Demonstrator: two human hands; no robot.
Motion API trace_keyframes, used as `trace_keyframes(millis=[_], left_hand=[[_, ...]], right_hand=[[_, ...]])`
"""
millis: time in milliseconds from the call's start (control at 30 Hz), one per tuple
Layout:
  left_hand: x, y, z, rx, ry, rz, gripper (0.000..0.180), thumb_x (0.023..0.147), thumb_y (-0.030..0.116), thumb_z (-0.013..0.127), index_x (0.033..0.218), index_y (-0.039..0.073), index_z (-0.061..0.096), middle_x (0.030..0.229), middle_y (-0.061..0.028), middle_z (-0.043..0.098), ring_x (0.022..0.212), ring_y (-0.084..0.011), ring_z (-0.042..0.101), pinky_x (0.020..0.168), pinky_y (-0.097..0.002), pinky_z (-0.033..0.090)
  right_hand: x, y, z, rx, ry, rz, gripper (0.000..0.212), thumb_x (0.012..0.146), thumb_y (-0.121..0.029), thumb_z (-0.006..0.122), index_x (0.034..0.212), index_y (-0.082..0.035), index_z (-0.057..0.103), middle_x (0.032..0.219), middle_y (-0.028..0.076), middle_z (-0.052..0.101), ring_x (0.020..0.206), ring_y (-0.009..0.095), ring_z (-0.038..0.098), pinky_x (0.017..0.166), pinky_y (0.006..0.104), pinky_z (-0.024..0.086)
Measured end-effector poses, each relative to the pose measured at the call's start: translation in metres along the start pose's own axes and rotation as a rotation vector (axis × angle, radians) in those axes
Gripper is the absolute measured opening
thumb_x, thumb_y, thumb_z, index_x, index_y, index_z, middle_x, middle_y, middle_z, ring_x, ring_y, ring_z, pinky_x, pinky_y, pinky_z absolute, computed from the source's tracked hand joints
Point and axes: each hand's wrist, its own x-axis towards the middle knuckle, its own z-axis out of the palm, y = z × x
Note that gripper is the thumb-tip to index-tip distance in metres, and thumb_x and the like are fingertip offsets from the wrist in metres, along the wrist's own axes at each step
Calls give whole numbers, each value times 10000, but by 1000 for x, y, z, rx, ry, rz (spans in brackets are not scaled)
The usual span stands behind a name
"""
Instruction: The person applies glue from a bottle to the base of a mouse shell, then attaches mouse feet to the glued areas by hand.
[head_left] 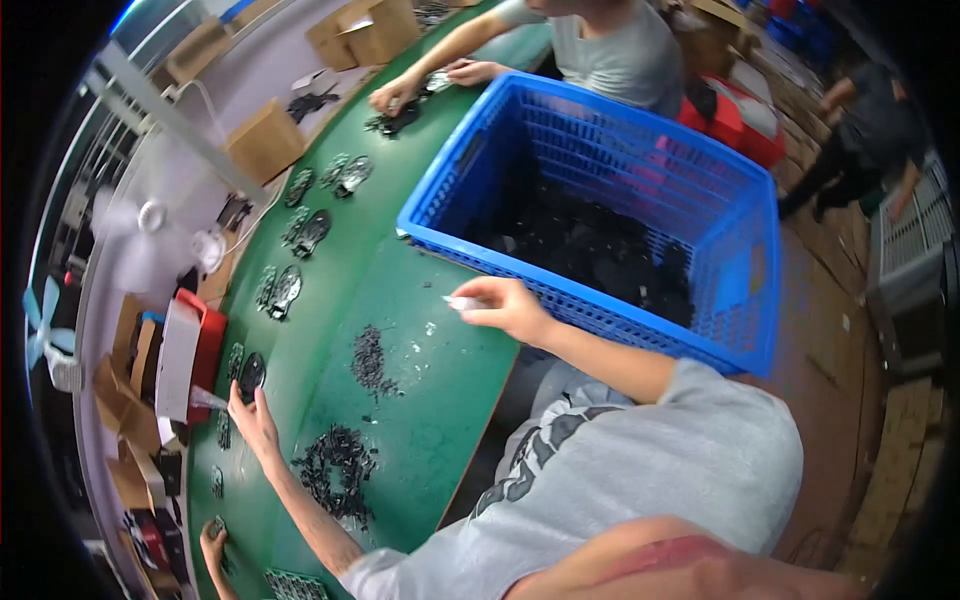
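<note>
My left hand [256,425] reaches over the green work surface, thumb and finger spread at the lower edge of a round black part [253,372]. A small green circuit board [236,360] lies beside that part. My right hand [507,308] is raised near the blue crate's near corner, fingers pinched on a small white piece [463,303] whose kind I cannot make out. Between my arms are a pile of small black pieces [369,358] and a larger pile of black pieces [338,468].
A blue plastic crate [590,285] with black parts inside stands at the right. Pairs of round parts and boards [285,290] line the green table. A co-worker's hand [398,95] handles parts at the far end; another person's hand [213,545] is at lower left. A red-and-white box [185,355] stands left.
</note>
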Motion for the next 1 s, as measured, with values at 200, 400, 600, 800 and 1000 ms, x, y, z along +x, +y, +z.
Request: trace_keyframes(millis=[200, 400, 600, 800, 1000], left_hand=[[-167, 148, -19, -265, -388, 141, 483, 844, 6, 610, 1316, 75, 534, 1283, -80, 547, 793, -107, 574, 662, -238, 462], [-244, 174, 4, -372, -428, 104, 466, 841, -10, 622, 1298, 37, 549, 1249, -133, 542, 832, -168, 628, 679, -283, 512], [-249, 206, 51, -388, -378, 178, 427, 845, -6, 617, 1267, 21, 563, 1190, -151, 580, 917, -245, 623, 758, -330, 527], [-256, 228, 84, 53, -435, 498, 572, 754, 215, 739, 1296, 152, 569, 1353, -62, 504, 1180, -285, 475, 972, -417, 362], [-250, 232, 93, 126, -408, 477, 517, 755, 182, 724, 1259, 207, 608, 1360, -25, 501, 1139, -257, 466, 943, -404, 365]], right_hand=[[54, 14, 18, -247, -63, -195, 259, 853, -106, 659, 1065, -15, 541, 1031, 100, 681, 973, 179, 651, 868, 319, 502], [62, 5, 25, -578, -141, -269, 429, 799, -135, 713, 1156, -40, 496, 1075, 173, 655, 991, 329, 647, 844, 390, 512], [22, -34, 12, -721, -53, -477, 757, 766, -240, 767, 1395, -29, 400, 1234, 188, 595, 1164, 351, 562, 1020, 409, 421], [8, -94, -129, -577, 161, 84, 432, 858, -224, 688, 1235, -37, 589, 1148, 118, 650, 1057, 205, 626, 899, 356, 504], [-1, 66, -357, -1059, 501, 585, 910, 686, -548, 773, 1354, -14, 462, 1271, 280, 549, 1188, 366, 541, 987, 406, 449]])
